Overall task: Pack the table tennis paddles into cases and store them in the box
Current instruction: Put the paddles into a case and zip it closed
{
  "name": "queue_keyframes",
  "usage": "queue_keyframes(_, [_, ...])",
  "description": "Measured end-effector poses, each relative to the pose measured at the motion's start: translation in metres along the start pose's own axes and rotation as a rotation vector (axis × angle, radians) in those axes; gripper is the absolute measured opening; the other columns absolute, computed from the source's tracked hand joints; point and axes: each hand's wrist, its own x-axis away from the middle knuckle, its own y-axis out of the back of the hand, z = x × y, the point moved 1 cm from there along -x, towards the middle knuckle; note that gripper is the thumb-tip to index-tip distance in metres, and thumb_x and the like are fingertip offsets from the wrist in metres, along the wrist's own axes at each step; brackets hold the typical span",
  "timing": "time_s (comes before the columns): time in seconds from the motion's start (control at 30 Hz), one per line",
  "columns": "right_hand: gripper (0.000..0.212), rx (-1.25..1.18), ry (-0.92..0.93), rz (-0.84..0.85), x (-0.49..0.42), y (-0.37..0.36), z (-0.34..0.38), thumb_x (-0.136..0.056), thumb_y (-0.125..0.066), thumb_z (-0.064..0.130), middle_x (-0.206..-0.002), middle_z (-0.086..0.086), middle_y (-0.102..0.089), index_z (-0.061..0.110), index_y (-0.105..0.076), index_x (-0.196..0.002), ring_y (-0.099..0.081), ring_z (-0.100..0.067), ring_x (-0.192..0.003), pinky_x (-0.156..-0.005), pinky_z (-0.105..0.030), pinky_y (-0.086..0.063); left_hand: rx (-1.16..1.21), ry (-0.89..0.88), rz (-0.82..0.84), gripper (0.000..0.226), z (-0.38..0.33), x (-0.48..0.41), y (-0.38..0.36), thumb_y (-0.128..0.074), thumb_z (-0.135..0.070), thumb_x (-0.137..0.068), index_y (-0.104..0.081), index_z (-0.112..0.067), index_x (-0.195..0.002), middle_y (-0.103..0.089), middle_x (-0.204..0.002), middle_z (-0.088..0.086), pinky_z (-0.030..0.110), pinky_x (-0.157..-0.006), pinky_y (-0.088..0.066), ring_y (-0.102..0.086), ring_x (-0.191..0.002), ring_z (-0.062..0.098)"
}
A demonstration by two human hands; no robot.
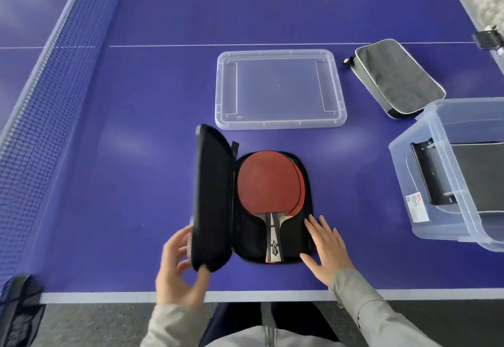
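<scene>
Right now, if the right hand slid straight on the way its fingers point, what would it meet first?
Probably the red paddles lying in the open case; the right hand lies flat just below their blades.

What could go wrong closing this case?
1. The lower paddle sticks out to the right of the top paddle, close to the rim of the case; the flap held by the left hand may not seat.
2. The right hand rests flat on the case edge, where the closing flap could trap its fingers.
</scene>
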Motion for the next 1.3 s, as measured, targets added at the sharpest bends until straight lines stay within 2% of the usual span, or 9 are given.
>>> queue_keyframes(0.13, [0.053, -0.564, -0.062, -0.243, 0.003, 0.022, 0.017, -0.094, -0.055, 0.021, -0.15, 0.005, -0.034, 0.023, -0.035, -0.143, -0.023, -0.013, -0.143, -0.117, -0.038, -0.02, -0.146, -0.19, 0.187, 0.062, -0.025, 0.014, -0.054, -0.059, -0.001, -0.058, -0.057, -0.033, -0.112, -0.061, -0.104, -0.014, 0.01, -0.073, -0.046, -0.058, -0.09, 0.002])
queue_keyframes(0.27, [0.027, -1.186, -0.176, -0.379, -0.001, 0.059, 0.04, -0.097, -0.047, 0.024, -0.127, 0.004, -0.058, 0.021, -0.059, -0.121, -0.052, 0.005, -0.116, -0.096, -0.011, -0.04, -0.287, -0.314, 0.331, 0.06, -0.022, 0.023, -0.104, -0.063, -0.004, -0.055, -0.063, -0.026, -0.111, -0.064, -0.101, -0.009, 0.014, -0.078, -0.042, -0.047, -0.09, 0.005])
queue_keyframes(0.33, [0.03, -1.168, -0.198, -0.319, -0.007, 0.071, 0.049, -0.096, -0.049, 0.03, -0.124, 0.006, -0.058, 0.017, -0.058, -0.122, -0.053, 0.007, -0.11, -0.088, -0.006, -0.037, -0.341, -0.339, 0.37, 0.056, -0.018, 0.024, -0.121, -0.068, -0.003, -0.054, -0.068, -0.017, -0.108, -0.065, -0.098, -0.003, 0.026, -0.074, -0.047, -0.046, -0.088, 0.01])
queue_keyframes(0.5, [0.037, -0.981, -0.289, -0.247, -0.02, 0.065, 0.058, -0.085, -0.067, 0.02, -0.114, -0.004, -0.059, 0.014, -0.05, -0.118, -0.056, -0.018, -0.107, -0.086, -0.023, -0.04, -0.437, -0.409, 0.451, 0.055, -0.006, 0.022, -0.14, -0.076, -0.007, -0.053, -0.069, -0.015, -0.106, -0.066, -0.099, 0.0, 0.032, -0.068, -0.053, -0.062, -0.082, 0.025])
queue_keyframes(0.6, [0.047, -0.88, -0.325, -0.284, -0.025, 0.059, 0.049, -0.084, -0.068, 0.014, -0.123, -0.01, -0.052, 0.005, -0.046, -0.124, -0.05, -0.022, -0.115, -0.095, -0.026, -0.038, -0.393, -0.411, 0.452, 0.047, 0.004, 0.016, -0.132, -0.069, -0.02, -0.07, -0.06, -0.025, -0.116, -0.064, -0.111, -0.004, 0.032, -0.076, -0.044, -0.057, -0.099, 0.013])
queue_keyframes(0.8, [0.046, -0.922, -0.415, -0.298, -0.028, 0.05, 0.036, -0.084, -0.068, 0.013, -0.126, -0.012, -0.049, 0.005, -0.046, -0.124, -0.049, -0.025, -0.116, -0.1, -0.032, -0.039, -0.252, 0.276, 0.102, 0.062, 0.048, -0.039, -0.093, -0.076, -0.024, -0.078, -0.049, -0.013, -0.132, -0.049, -0.13, 0.007, 0.039, -0.1, -0.039, -0.048, -0.118, 0.022])
queue_keyframes(0.93, [0.05, -0.942, -0.419, -0.288, -0.028, 0.045, 0.032, -0.084, -0.068, 0.014, -0.127, -0.009, -0.052, 0.008, -0.044, -0.127, -0.051, -0.025, -0.117, -0.103, -0.04, -0.04, 0.095, 0.676, 0.18, 0.063, 0.052, -0.069, -0.093, -0.07, -0.03, -0.083, -0.039, -0.02, -0.137, -0.054, -0.122, 0.0, 0.033, -0.079, -0.049, -0.057, -0.105, 0.024])
queue_keyframes(1.13, [0.057, -1.001, -0.371, -0.277, -0.028, 0.043, 0.028, -0.087, -0.063, 0.007, -0.129, 0.0, -0.05, 0.016, -0.039, -0.137, -0.047, -0.009, -0.11, -0.096, -0.022, -0.037, 0.013, 0.747, 0.288, 0.056, 0.05, -0.091, -0.11, -0.073, -0.041, -0.077, -0.051, -0.016, -0.123, -0.06, -0.105, -0.003, 0.037, -0.081, -0.05, -0.06, -0.09, 0.016])
queue_keyframes(1.3, [0.049, -1.064, -0.392, -0.222, -0.03, 0.044, 0.019, -0.09, -0.057, 0.003, -0.129, -0.003, -0.055, 0.014, -0.044, -0.137, -0.052, -0.013, -0.116, -0.103, -0.028, -0.04, -0.015, 0.742, 0.38, 0.048, 0.046, -0.094, -0.122, -0.079, -0.038, -0.071, -0.056, -0.018, -0.108, -0.064, -0.103, -0.001, 0.03, -0.072, -0.048, -0.062, -0.084, 0.016])
